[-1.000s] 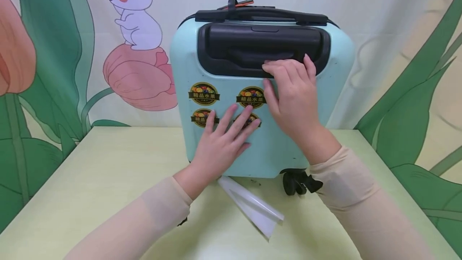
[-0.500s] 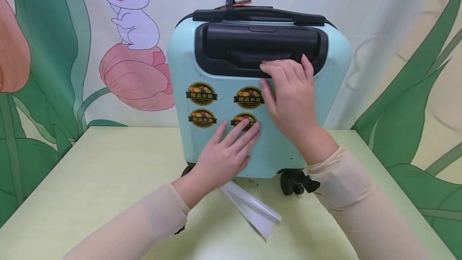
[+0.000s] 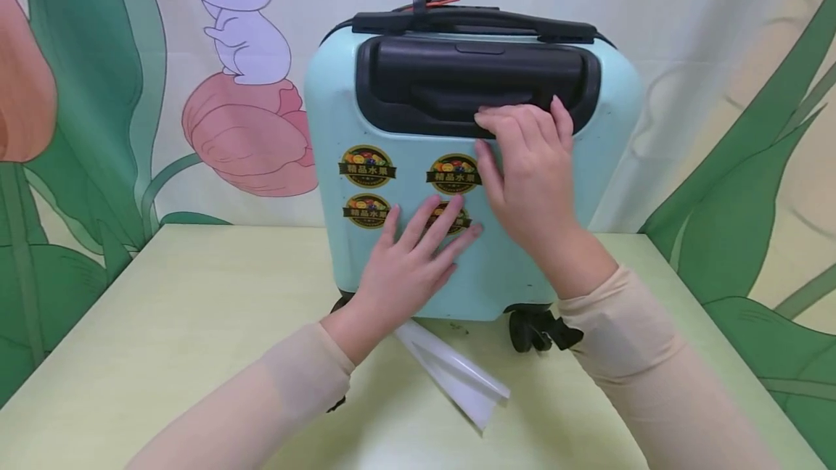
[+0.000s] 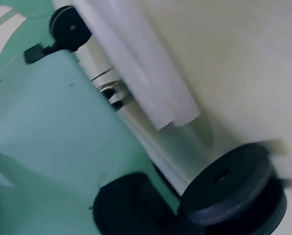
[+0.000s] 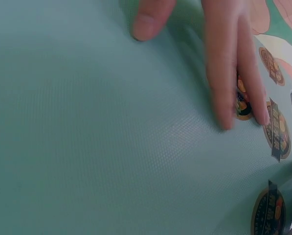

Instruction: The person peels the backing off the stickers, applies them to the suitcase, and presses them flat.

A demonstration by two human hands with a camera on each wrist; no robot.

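Note:
A mint-green suitcase (image 3: 542,267) stands upright, its front bearing round black-and-gold fruit stickers (image 3: 367,167). My left hand (image 3: 405,267) lies with fingers spread over the lower right sticker (image 3: 462,221), partly covering it. In the right wrist view, the left fingers (image 5: 221,73) lie flat along the green shell beside that sticker. My right hand (image 3: 532,165) grips the lower rim of the black handle recess (image 3: 418,78), with bent fingers at the rim and the thumb on the shell below. Another sticker (image 5: 268,210) shows near the right hand in the right wrist view.
A curled white sheet (image 3: 457,376) lies on the pale table (image 3: 228,310) under the suitcase's front. Black wheels (image 3: 529,331) stand at its lower corners. A black carry handle (image 3: 470,19) crosses the top. Behind hangs a cloth (image 3: 705,129) printed with flowers and a rabbit.
My left hand slid down off the lower stickers, baring them more, then moved back up over the lower right one. The right hand keeps its place on the recess rim.

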